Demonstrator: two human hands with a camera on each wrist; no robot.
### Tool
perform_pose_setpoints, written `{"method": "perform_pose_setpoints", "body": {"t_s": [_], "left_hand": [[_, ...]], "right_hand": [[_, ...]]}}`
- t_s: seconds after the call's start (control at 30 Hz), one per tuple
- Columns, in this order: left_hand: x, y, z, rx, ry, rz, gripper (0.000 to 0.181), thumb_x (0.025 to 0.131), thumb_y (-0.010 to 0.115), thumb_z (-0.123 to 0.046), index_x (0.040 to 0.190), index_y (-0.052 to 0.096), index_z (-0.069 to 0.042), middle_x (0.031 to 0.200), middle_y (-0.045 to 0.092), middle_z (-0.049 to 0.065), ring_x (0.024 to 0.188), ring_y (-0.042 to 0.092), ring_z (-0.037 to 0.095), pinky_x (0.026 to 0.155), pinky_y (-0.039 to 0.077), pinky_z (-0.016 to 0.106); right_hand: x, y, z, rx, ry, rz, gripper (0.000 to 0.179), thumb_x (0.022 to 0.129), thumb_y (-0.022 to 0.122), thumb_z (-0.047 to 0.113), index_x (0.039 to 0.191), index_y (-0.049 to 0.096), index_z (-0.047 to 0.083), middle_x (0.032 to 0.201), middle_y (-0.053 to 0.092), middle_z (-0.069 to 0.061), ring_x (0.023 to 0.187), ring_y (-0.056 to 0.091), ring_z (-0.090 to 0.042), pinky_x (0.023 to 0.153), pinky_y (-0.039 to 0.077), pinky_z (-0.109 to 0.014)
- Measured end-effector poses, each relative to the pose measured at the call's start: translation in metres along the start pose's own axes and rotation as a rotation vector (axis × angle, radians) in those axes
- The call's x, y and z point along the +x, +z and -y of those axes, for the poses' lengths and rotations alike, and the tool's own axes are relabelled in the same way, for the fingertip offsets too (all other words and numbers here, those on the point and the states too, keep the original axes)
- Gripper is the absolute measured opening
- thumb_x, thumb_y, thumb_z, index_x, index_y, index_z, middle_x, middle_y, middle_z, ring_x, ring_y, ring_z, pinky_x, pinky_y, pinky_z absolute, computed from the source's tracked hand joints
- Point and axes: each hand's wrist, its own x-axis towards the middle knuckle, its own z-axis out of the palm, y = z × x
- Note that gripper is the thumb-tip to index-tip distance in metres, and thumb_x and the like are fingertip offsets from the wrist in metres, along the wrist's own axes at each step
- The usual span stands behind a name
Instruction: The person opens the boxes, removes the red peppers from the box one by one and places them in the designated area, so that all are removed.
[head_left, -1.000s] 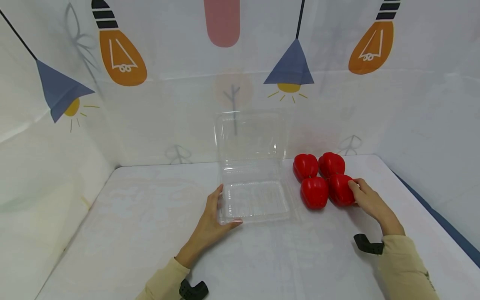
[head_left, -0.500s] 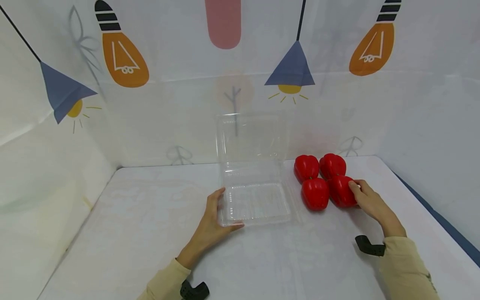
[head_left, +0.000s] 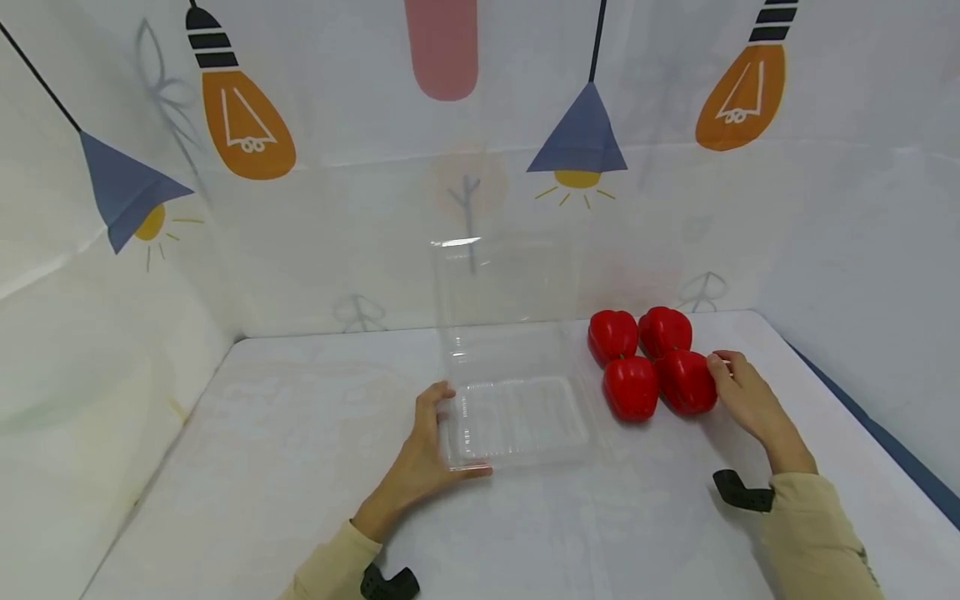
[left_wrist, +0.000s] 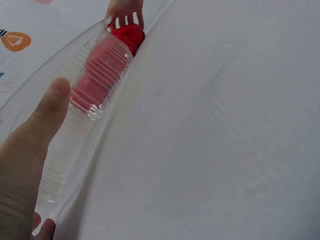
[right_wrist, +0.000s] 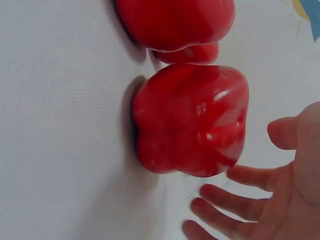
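A clear plastic clamshell box (head_left: 525, 417) sits on the table, its hinged lid (head_left: 517, 283) raised at the back. My left hand (head_left: 420, 458) grips the box's front left corner, thumb along the front and fingers at the left side. To the right, several glossy red bell peppers stand bunched together. Beside the front right bell pepper (head_left: 687, 382), my right hand (head_left: 750, 408) has its fingers spread. In the right wrist view one fingertip comes right up to this bell pepper (right_wrist: 192, 120), and the palm is bare.
Left of it in the group is the front left bell pepper (head_left: 631, 388); behind are the back left bell pepper (head_left: 613, 335) and back right bell pepper (head_left: 666, 330). A printed cloth (head_left: 337, 233) walls the white table (head_left: 300, 417) at the back and sides.
My left hand has drawn the clear box slightly toward me, with its lid leaning further back. My right hand has loosened from the front right bell pepper and shifted a little right.
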Motion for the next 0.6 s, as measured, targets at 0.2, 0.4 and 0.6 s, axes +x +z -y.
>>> {"method": "perform_pose_setpoints", "body": {"t_s": [0.2,0.4,0.6], "left_hand": [[-0.012,-0.002,-0.006,0.100,0.046,0.008,0.105,0.055,0.083,-0.060,0.127,0.029,-0.005,0.145,0.027,0.016,0.133,0.036,0.033,0.100,0.043,0.047],[-0.030,-0.003,-0.010,0.166,0.087,0.022,0.121,0.050,0.083,-0.065,0.137,0.025,-0.005,0.146,0.029,0.015,0.131,0.039,0.027,0.102,0.043,0.040],[-0.052,-0.018,-0.013,0.259,0.016,0.190,0.140,0.050,0.082,-0.064,0.152,0.003,-0.009,0.156,0.018,0.012,0.143,0.022,0.026,0.112,0.033,0.042]], "right_hand": [[0.002,0.001,0.008,0.007,-0.108,-0.239,0.060,0.102,0.026,0.034,0.141,0.025,-0.011,0.133,0.034,-0.039,0.119,0.034,-0.054,0.091,0.036,-0.070],[-0.002,0.001,0.020,0.029,-0.192,-0.315,0.055,0.101,0.034,0.030,0.143,0.028,-0.005,0.136,0.033,-0.035,0.122,0.032,-0.052,0.090,0.035,-0.072],[-0.007,0.005,0.037,0.010,-0.301,-0.273,0.054,0.099,0.043,0.027,0.143,0.029,-0.001,0.140,0.030,-0.032,0.126,0.030,-0.051,0.088,0.036,-0.072]]}}
